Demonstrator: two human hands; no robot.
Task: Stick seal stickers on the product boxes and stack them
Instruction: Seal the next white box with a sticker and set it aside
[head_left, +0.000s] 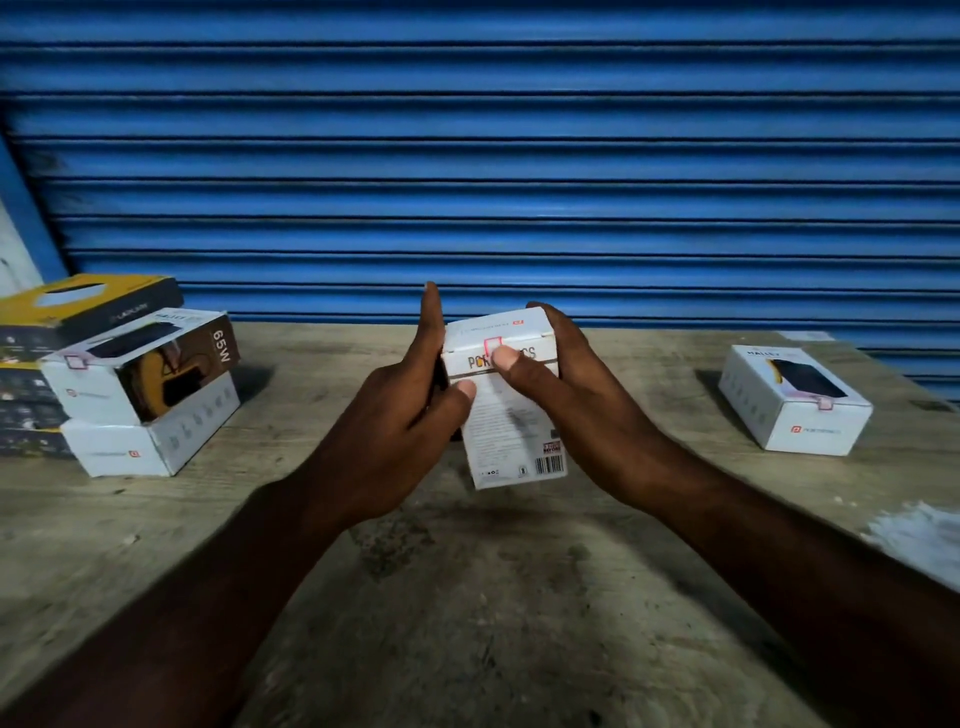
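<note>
Both hands hold one white product box (511, 431) above the middle of the wooden table, its printed back facing me. My left hand (410, 410) grips its left side, thumb on the face. My right hand (561, 384) wraps the right side, its thumb pressing a small red-edged seal sticker (492, 345) at the top flap edge. A stack of two white boxes (145, 395) sits at the left, the upper one tilted. Another white box (795, 400) lies alone at the right.
Yellow-and-dark boxes (78, 306) are piled behind the left stack. A blue roller shutter (493, 156) closes off the far side of the table (467, 597). Something white and blurred (919, 535) lies at the right edge.
</note>
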